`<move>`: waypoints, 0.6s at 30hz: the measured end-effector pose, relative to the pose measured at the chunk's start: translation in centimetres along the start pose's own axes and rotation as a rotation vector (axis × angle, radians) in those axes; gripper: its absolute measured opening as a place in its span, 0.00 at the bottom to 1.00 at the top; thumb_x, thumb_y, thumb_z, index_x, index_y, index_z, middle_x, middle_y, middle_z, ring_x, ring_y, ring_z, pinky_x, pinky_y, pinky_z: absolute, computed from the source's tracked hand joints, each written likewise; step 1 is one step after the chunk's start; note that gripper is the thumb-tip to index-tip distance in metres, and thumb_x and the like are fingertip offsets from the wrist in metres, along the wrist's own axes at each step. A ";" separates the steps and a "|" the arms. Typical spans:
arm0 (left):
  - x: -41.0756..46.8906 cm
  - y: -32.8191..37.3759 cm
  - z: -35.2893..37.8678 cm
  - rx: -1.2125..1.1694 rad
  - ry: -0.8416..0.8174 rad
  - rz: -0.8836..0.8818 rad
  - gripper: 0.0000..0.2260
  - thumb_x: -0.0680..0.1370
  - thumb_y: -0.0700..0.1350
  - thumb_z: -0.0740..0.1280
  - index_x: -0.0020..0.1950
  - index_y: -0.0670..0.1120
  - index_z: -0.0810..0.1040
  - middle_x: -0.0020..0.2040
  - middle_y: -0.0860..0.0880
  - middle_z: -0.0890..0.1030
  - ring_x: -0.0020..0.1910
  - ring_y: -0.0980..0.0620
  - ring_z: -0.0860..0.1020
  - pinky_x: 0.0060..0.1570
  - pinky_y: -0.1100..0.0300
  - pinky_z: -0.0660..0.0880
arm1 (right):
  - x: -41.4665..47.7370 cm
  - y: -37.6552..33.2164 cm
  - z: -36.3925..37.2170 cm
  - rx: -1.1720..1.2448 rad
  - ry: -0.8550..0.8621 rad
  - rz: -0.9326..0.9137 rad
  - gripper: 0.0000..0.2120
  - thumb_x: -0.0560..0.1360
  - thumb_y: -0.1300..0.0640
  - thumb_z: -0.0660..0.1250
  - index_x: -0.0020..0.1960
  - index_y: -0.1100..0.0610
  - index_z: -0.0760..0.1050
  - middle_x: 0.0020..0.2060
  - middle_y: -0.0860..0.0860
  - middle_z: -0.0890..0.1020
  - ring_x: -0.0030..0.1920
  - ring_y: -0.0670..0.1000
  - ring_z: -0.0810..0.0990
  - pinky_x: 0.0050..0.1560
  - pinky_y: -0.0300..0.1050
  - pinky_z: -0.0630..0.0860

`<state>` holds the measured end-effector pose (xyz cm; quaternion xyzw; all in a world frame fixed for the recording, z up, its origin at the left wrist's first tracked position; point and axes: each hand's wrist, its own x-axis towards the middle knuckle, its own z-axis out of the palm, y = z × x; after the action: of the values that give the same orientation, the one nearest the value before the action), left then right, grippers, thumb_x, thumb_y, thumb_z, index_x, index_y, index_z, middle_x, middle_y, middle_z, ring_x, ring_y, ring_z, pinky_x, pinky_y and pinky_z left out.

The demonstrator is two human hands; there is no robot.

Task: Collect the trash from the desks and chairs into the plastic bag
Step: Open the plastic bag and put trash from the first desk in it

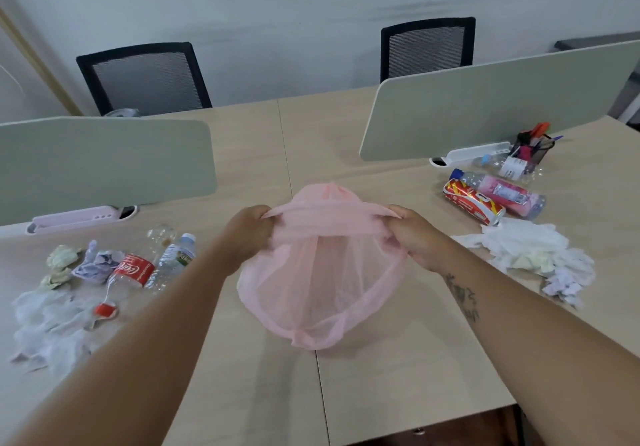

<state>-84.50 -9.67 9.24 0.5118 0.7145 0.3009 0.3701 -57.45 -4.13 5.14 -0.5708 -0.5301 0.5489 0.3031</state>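
Head view of a pale wooden counter with both forearms reaching forward over it. The left hand and right hand each pinch the rim of a sheer pink bag. The fingers of both hands are curled and pressed together on gathered film. The rim is stretched taut between the hands, and the bag's mouth faces the camera. The bag hangs from the hands to the middle of the counter, between two heaps of trash.

Left heap: a cola bottle lying on its side with its red cap toward the viewer. A water bottle lies just beside it and a clear bottle just behind. Crumpled paper and yellowish wads lie to their left. White tissues are spread nearer the counter edge.

Right heap: a red can on its side, touching a pink-labelled bottle. Another bottle lies behind them against a mesh pen holder. A pile of white tissues lies in front of the can.

Two grey-green dividers stand on the counter, each with a power strip at its base. Two black mesh chairs stand at the far side.
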 end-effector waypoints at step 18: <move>0.5 -3.8 9.7 -0.082 0.054 -0.351 0.15 0.78 0.50 0.56 0.39 0.43 0.75 0.37 0.48 0.74 0.30 0.48 0.70 0.28 0.61 0.63 | 0.5 7.4 -0.1 0.069 0.135 0.381 0.11 0.73 0.48 0.58 0.35 0.52 0.71 0.33 0.50 0.76 0.33 0.53 0.73 0.34 0.43 0.65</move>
<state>-78.38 -9.85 0.82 0.3555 0.7896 0.2745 0.4181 -55.42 -5.55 -1.85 -0.6856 -0.3717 0.5748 0.2480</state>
